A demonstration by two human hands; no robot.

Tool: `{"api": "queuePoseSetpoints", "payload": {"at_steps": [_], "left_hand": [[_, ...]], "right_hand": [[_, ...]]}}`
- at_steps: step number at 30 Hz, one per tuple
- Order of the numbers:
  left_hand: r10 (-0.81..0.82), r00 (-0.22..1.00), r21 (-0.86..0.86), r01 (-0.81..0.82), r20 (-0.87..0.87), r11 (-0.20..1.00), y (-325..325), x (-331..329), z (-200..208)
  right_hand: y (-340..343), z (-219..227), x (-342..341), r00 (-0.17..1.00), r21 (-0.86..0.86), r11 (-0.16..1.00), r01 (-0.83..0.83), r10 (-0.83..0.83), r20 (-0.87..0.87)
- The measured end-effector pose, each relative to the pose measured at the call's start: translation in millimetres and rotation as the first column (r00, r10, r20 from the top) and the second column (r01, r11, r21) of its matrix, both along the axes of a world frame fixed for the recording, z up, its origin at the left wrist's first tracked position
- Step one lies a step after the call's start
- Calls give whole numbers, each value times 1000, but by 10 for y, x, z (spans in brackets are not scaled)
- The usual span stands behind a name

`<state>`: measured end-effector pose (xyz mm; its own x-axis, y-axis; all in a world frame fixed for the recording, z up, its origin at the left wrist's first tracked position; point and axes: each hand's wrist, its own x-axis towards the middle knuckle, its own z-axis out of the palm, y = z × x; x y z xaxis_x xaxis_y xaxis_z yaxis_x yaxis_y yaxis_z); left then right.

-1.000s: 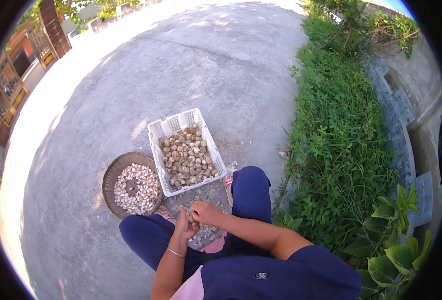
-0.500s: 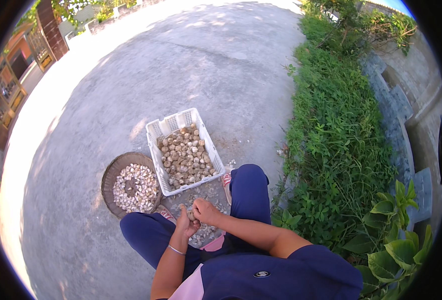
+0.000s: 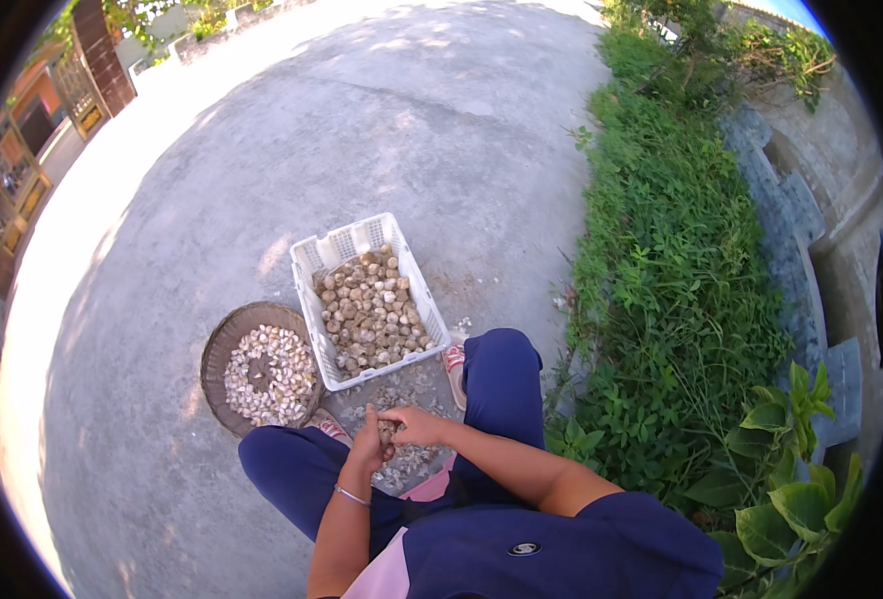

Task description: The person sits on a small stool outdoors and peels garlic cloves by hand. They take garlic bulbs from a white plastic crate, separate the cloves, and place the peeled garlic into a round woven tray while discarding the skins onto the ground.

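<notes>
While I sit on the concrete yard [image 3: 262, 150], the white crate [image 3: 334, 252] stands just ahead of my knees, with a strip of weeds [image 3: 661, 260] well off to its right. It is heaped with brownish bulbs [image 3: 370, 304], garlic by the look of them. Left of the crate, nearly touching it, sits a round basket [image 3: 224, 341] of pale peeled pieces [image 3: 267, 367]. Nearer me than the crate, husks [image 3: 407, 461] litter the ground between my legs. Above those my left hand [image 3: 368, 451] and right hand [image 3: 417, 426] meet, fingers closed narrow around one small bulb [image 3: 389, 433], mostly hidden. I judge it light and firm, its papery skin brittle and apt to flake, so best pinched by the sides with fingertips.
</notes>
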<state>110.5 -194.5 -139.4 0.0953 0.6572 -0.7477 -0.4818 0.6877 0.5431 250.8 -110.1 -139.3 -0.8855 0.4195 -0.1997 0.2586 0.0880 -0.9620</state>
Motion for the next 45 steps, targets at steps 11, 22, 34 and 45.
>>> {"api": "queuePoseSetpoints", "payload": {"at_steps": [11,22,34,45], "left_hand": [[278,894,92,-263,-351,960,63,-20,38],[292,949,174,-310,121,935,-32,79,293],[277,958,72,-282,72,957,39,101,241],[132,986,-11,-134,-102,991,2,73,164]], "right_hand": [[121,20,-73,885,-183,871,456,-466,-13],[-156,459,-35,882,-268,866,422,-460,-98],[-73,468,-23,960,11,962,272,-273,59],[-18,239,-31,979,-176,964,198,-185,88]]}}
